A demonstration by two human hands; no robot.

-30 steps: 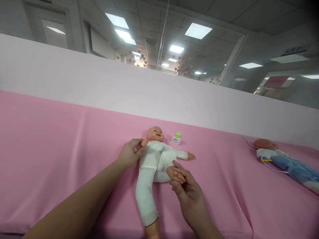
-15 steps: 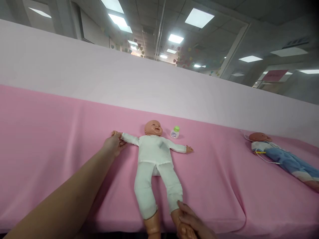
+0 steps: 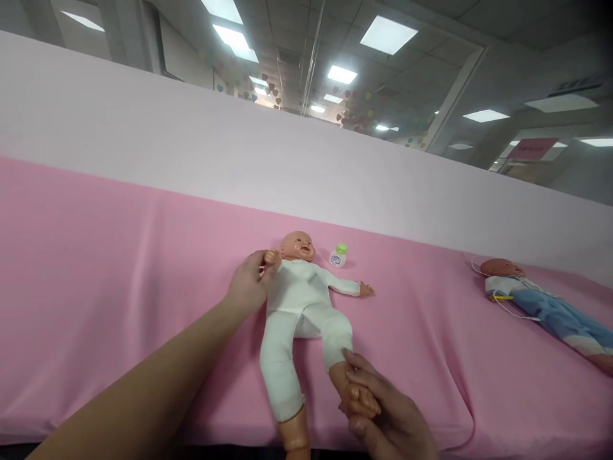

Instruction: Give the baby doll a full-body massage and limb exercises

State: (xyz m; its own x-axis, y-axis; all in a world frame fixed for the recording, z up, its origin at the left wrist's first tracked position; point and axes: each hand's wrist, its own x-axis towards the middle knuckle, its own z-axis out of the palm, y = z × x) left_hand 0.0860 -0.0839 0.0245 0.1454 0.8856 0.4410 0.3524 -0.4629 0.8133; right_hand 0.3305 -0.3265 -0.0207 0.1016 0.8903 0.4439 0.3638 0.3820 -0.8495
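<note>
A baby doll (image 3: 299, 287) in a white top and trousers lies on its back on the pink cloth. My left hand (image 3: 251, 278) is closed around the doll's hand at the left, holding that arm bent up beside the doll's shoulder. At the lower right, my right hand (image 3: 390, 406) grips the doll's lower leg and bare foot, and that knee is bent a little. The doll's other arm is stretched out to the right, and its other leg lies straight. A small clear bottle (image 3: 338, 256) with a green cap stands beside its head.
A second doll (image 3: 550, 306) in blue and white clothes lies at the far right, with a thin white tube and a yellow piece on it. The pink cloth (image 3: 407, 358) has folds. Behind it rises a low white wall (image 3: 287, 166) with glass above.
My left hand has moved right and brought the doll's arm in from outstretched to bent by the shoulder. My right hand has pushed the doll's foot upward, bending the knee.
</note>
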